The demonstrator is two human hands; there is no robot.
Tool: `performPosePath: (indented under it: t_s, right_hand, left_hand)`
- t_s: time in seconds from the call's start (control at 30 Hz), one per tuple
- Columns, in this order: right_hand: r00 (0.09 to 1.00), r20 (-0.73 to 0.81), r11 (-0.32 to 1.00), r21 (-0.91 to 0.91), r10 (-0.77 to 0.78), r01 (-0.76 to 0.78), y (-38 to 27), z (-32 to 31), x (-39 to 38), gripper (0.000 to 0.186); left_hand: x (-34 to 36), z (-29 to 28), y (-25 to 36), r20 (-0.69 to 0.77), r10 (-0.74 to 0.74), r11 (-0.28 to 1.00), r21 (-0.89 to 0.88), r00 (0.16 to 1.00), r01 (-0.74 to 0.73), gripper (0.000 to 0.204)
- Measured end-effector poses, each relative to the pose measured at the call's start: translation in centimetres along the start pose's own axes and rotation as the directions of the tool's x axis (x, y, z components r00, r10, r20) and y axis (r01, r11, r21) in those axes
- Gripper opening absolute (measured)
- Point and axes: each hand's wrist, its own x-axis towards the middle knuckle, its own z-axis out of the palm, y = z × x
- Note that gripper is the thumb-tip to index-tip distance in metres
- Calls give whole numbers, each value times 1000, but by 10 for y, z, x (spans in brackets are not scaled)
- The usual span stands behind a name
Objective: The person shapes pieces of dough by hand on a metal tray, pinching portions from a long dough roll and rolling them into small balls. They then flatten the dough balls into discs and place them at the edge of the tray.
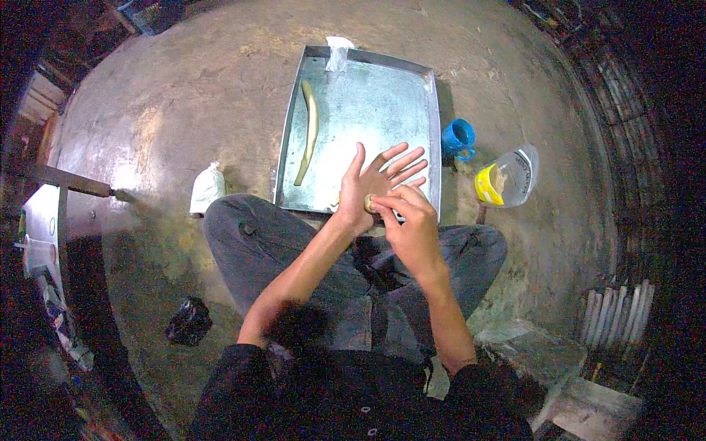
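My left hand (371,180) is held palm up above the near half of a metal tray (353,95), its fingers spread. My right hand (408,220) pinches a small pale, dough-like piece (370,203) against that palm. A long pale roll (309,132) lies along the left side of the tray. Another small pale piece beside my left wrist is partly hidden by it.
A blue mug (457,140) and an open bag with yellow on it (504,180) stand right of the tray. A white bag (207,191) sits left, a black plastic bag (190,322) lower left. A wooden ledge (84,184) and metal bars (616,312) edge the floor.
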Motion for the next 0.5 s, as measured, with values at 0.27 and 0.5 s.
performPosePath:
  t_s: [0.27,0.5]
  right_hand:
    - [976,-22,947,247,217,-205,4,-33,18,14]
    - [854,175,289,892,489,-349,48,-35,9,23]
  left_hand:
    - [0,5,2,-45,13,963,269,999,0,76]
    - [-3,4,-3,159,355,643,674,921,-364,34]
